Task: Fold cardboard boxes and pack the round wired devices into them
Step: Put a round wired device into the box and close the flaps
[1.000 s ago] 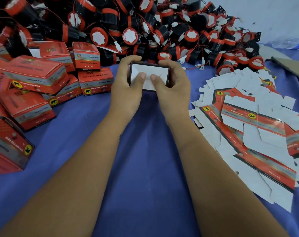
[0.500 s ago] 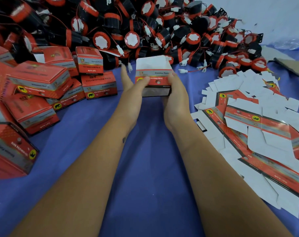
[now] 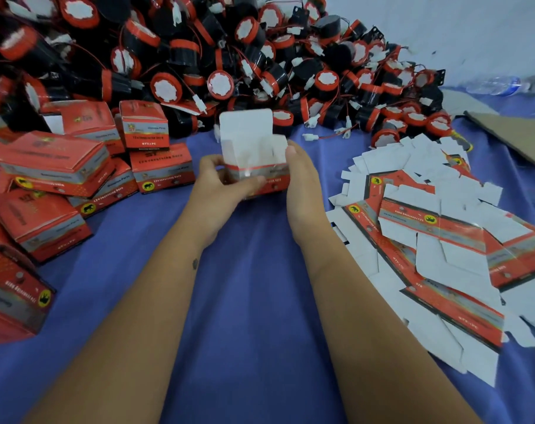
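Note:
A small red cardboard box [image 3: 257, 154] stands upright over the blue cloth, its white top flaps raised. My left hand [image 3: 220, 185] grips its left side, with the thumb across the red front face. My right hand [image 3: 302, 185] holds the right side, thumb at the upper edge. A large heap of round black-and-red wired devices [image 3: 217, 56] fills the back of the table just behind the box. The inside of the box is hidden.
Several closed red boxes [image 3: 55, 166] are stacked at the left. A spread of flat unfolded box blanks [image 3: 437, 228] lies at the right. A brown cardboard sheet [image 3: 517, 136] and a plastic bottle [image 3: 501, 85] sit far right. Blue cloth [image 3: 254, 301] covers the table.
The box was turned from bottom-facing-me to upright with its flaps up. Both hands shifted their hold to its sides and drew slightly nearer.

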`<state>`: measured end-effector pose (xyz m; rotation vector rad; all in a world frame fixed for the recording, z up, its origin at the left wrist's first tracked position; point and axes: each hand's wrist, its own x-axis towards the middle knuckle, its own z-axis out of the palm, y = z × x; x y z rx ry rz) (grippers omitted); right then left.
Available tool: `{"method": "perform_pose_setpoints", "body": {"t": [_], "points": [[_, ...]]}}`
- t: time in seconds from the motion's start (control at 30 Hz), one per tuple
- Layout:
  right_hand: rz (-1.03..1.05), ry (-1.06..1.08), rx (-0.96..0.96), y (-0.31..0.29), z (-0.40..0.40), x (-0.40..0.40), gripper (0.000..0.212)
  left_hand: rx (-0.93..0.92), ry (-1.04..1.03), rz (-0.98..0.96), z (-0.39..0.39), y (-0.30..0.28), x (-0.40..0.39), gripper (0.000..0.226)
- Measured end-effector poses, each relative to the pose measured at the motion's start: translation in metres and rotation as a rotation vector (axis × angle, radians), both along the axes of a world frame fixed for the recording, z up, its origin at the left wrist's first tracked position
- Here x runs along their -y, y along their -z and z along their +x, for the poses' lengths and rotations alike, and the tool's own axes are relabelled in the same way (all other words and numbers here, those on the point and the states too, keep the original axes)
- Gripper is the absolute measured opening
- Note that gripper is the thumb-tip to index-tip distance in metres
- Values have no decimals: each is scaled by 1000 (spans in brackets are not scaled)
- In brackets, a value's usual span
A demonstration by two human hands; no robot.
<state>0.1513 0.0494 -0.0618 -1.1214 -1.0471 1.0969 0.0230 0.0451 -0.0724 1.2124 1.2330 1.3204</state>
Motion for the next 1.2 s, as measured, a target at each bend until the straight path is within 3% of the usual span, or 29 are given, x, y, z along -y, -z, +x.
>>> {"method": "perform_pose_setpoints", "body": {"t": [0.07,0.23,0.37,0.47,0.57,0.67,0.77,0.9,0.97,1.1,1.2], "points": [[-19,93,22,-9,9,-11,38,-75,12,-38,2,-4,-6,54],[1,222,220,-45,50,-58,29,55,-207,105,13,-15,-36,50],[-31,380,526,-60,98,-106,35,107,-248,153,21,-17,-70,32],[-133,512,742,-61,132,-136,39,132,-266,149,26,-15,-90,33],[-182,603,723,-65,157,-162,38,279,-289,121,27,-5,-100,33],[-274,672,696,-63,177,-184,52,405,-327,81,23,1,-105,40],[-368,550,695,-55,182,-204,61,408,-317,78,19,4,-110,51],[-381,242,787,-45,153,-228,70,387,-336,68,23,4,-113,45],[-400,186,851,-43,131,-230,67,403,-392,62,26,2,-113,36],[-476,157,1072,-46,104,-218,84,382,-446,84,32,0,-109,35],[-417,55,993,-51,85,-194,78,357,-440,95,33,-1,-105,39]]}}
